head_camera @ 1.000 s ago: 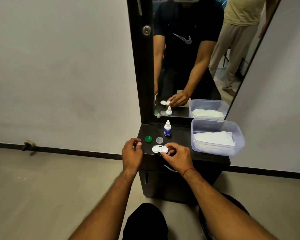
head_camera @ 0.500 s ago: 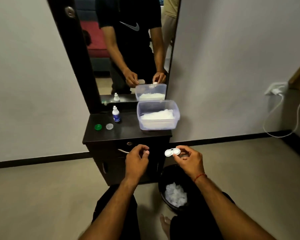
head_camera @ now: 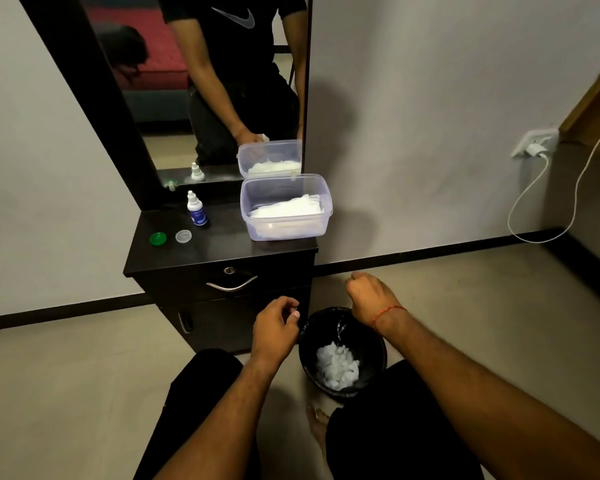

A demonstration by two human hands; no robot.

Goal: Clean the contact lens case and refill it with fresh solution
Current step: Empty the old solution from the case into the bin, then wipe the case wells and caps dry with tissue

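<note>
Head view shows us our right hand (head_camera: 371,296) turned knuckles-up over a round black waste bin (head_camera: 303,344) standing on the floor. Its fingers are curled tight under the palm, clamped on the contact lens case, which stays hidden inside that grip. A thin stream of clear liquid (head_camera: 340,329) falls from beneath the hand into the bin, where crumpled white tissues (head_camera: 336,368) lie. A red thread (head_camera: 387,311) circles the right wrist.

Our left hand (head_camera: 274,330) hangs just beside the bin's rim, in front of the cabinet. Its fingers are curled in with the thumb tip against the forefinger, and we cannot tell whether anything is pinched there.

On the dark wooden surface (head_camera: 222,251) stand a small white dropper bottle with a blue label (head_camera: 196,211), and near it a round green cap (head_camera: 158,239) and a round clear cap (head_camera: 183,236), side by side but apart. To the right sits a clear rectangular plastic container (head_camera: 246,202) holding folded white tissues (head_camera: 288,207). Behind them rises a tall black-framed mirror (head_camera: 174,98).
</note>
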